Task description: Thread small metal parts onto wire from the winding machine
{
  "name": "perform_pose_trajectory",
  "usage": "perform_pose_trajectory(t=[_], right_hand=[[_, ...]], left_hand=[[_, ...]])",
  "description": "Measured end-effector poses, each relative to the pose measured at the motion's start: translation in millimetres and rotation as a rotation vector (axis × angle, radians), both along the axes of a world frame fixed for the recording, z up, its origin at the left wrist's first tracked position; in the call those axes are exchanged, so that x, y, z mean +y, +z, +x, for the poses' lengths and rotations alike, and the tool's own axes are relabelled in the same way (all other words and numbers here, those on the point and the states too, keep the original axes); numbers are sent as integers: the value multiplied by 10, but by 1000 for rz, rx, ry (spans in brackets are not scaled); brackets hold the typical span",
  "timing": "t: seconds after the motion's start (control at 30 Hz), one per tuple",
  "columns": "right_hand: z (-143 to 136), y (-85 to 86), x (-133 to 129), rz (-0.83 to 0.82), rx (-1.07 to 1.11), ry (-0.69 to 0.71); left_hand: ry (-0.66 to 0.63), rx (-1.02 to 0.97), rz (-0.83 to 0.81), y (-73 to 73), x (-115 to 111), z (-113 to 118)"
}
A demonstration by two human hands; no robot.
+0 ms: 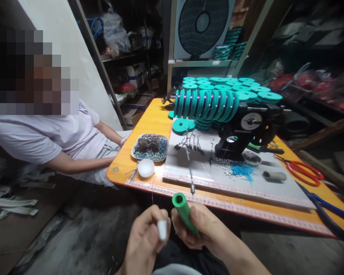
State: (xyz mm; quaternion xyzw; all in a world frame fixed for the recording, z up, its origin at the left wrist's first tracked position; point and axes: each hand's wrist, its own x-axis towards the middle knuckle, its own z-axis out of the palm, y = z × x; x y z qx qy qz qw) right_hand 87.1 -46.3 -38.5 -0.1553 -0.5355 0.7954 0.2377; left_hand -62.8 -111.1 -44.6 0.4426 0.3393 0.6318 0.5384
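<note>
My right hand [199, 225] is wrapped around a hollow green tube [184, 212], its open end tilted up toward the table. Beside it, my left hand [147, 235] is closed, with a thin purple line [153, 196] rising from its fingers toward the table edge. A small white piece [162, 230] shows at those fingertips; I cannot tell whether it is held or wrapped on a finger. Just beyond both hands, a dark metal weight [192, 188] hangs over the board's front edge. Teal foam spools [206, 105] wound with purple line sit in a row on a black machine [232, 139].
On the orange table [143, 122] are a tray [134, 154] of small metal parts, a white cup [146, 168], blue pieces [242, 171], red-handled scissors [304, 172] and blue-handled pliers [332, 210]. Another person [65, 141] sits at the left. A fan [203, 23] stands behind.
</note>
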Motion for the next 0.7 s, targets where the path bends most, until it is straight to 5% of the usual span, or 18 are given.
perform_pose_trajectory(t=[0.1, 0.2, 0.27, 0.37, 0.43, 0.53, 0.7], right_hand=[[136, 152, 154, 190, -44, 101], [278, 408, 335, 537, -262, 85], [317, 558, 411, 914, -551, -10], [289, 636, 426, 1276, -928, -235], [248, 589, 386, 1271, -959, -340], [194, 469, 293, 1056, -708, -379], [81, 330, 131, 716, -412, -427]], left_hand=[[-303, -226, -208, 229, 204, -133], [-430, 34, -242, 478, 458, -264], [-389, 423, -129, 613, 579, -290], [-123, 1008, 132, 701, 627, -220], [93, 1171, 288, 662, 586, -143], [350, 1128, 495, 498, 477, -57], [528, 926, 558, 197, 314, -1]])
